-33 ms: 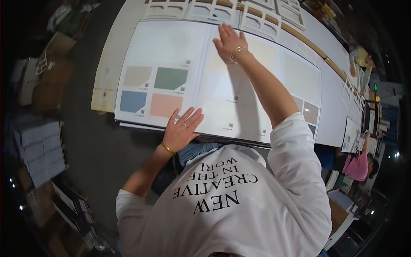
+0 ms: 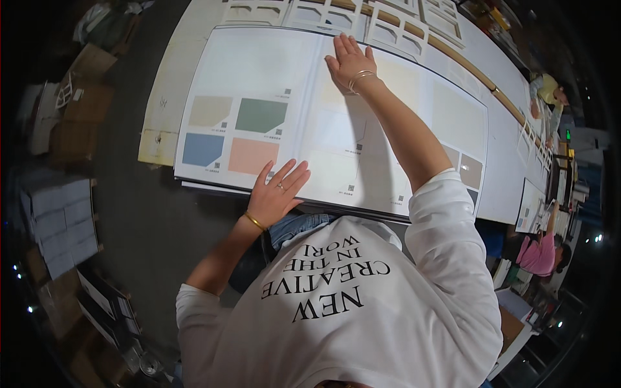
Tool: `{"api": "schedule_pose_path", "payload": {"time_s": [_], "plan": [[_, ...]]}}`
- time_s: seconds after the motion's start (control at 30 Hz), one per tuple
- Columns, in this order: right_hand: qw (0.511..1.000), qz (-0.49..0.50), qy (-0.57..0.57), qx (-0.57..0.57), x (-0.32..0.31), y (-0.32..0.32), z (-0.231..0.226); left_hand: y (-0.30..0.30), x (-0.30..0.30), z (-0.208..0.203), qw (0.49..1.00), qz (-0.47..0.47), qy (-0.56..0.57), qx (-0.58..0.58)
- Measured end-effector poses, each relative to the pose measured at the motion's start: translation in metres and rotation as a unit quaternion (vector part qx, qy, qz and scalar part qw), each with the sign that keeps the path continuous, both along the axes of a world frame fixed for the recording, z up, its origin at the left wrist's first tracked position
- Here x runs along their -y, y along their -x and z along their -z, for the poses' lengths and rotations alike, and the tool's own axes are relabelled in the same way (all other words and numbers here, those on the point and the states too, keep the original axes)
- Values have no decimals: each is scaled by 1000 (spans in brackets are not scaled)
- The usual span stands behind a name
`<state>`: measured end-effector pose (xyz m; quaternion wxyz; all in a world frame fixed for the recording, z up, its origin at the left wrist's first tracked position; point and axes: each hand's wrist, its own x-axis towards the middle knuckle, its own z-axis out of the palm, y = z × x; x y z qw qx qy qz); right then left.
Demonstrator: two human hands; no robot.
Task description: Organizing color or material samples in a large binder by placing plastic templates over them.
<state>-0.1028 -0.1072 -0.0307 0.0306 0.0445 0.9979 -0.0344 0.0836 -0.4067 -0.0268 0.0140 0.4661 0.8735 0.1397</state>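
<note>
A large colour swatch book (image 2: 259, 64) lies spread out on the table in front of me. Its left page carries a beige swatch (image 2: 210, 111), a green swatch (image 2: 261, 115), a blue swatch (image 2: 203, 149) and a salmon swatch (image 2: 253, 156). My left hand (image 2: 277, 193) rests open at the book's near edge, fingers stretched over the page beside the salmon swatch. Farther away, my right hand (image 2: 351, 59) lies flat near the far edge, just right of the fold. Pale swatches on the right-hand part are partly hidden by my right forearm and its shadow.
White cut-out frames (image 2: 394, 35) and a long brown strip (image 2: 466, 70) lie beyond the book on the table (image 2: 169, 71). Stacked white blocks (image 2: 61, 216) and cardboard boxes (image 2: 81, 132) stand at left. Farther right, a person in pink (image 2: 538, 255) works at another table.
</note>
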Motion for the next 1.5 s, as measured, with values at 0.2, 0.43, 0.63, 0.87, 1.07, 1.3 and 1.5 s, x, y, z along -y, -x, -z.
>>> {"api": "schedule_pose_path", "payload": {"time_s": [0.2,0.43,0.63,0.87,1.07,1.3,1.5], "plan": [[991,-119,-4,-57,32,-52,7,-2,6,1,999,2,16,-40],[970,-227,84,38,85,-225,-34,15,15,-5,972,69,-149,171],[919,-131,369,43,86,-312,-45,122,99,30,953,-243,-181,24],[832,373,180,-369,-65,-382,-43,163,162,46,915,-377,-124,74],[722,636,75,-262,-213,-473,20,157,154,37,898,-439,-37,-12],[678,622,226,-320,-204,-459,7,182,169,49,888,-460,7,22],[567,533,471,-415,-198,-456,-56,173,144,34,868,-488,84,0]]}}
